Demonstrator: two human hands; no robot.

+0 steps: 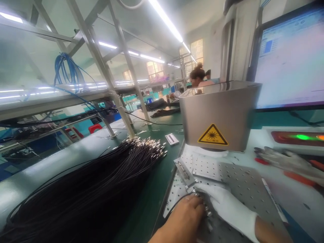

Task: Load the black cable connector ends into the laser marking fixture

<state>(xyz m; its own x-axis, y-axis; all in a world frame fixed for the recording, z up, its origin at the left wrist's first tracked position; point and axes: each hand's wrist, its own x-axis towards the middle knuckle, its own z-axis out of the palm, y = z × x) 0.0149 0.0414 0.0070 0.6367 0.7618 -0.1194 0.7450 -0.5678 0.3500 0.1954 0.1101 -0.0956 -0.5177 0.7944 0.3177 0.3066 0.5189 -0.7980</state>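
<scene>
Parts (209,213) blur between curled left hand (186,212) and gloved right hand (226,202), whose grips I cannot tell.

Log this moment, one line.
left hand: bare; right hand: white-gloved, beside left; both: over perforated plate, grips unclear; black cables: left of plate

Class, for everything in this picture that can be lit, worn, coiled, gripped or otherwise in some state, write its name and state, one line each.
Left hand: bare, fingers bent; grip hidden
Right hand: gloved, close beside the left
Monitor: on
Green light: lit
Orange light: lit, cut off by the picture's edge
Nearest ceiling light: on
Blue cable: coiled
Black cables: bunched, lying down
</scene>
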